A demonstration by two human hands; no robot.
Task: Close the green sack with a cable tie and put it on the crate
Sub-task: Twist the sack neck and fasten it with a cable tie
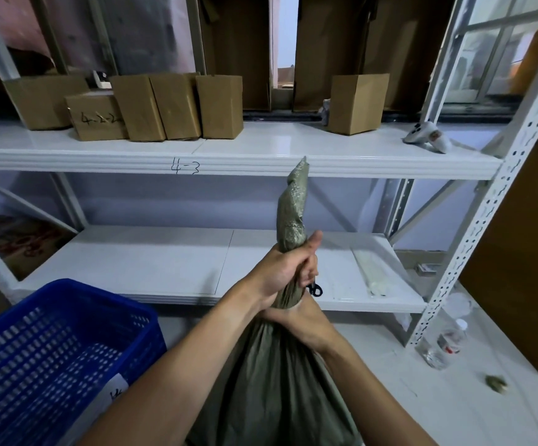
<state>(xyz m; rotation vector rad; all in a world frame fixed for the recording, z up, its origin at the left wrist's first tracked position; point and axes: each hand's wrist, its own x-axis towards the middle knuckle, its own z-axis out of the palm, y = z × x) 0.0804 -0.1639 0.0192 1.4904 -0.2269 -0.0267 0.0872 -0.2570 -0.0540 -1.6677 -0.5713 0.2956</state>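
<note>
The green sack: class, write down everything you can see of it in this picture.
The green sack is dull olive, of thin woven-looking fabric. Its full body hangs low in the middle; its neck is gathered and twisted into a stiff upright tail. The left hand grips the neck, the right hand clasps just below. A small black loop shows at the neck.
</note>
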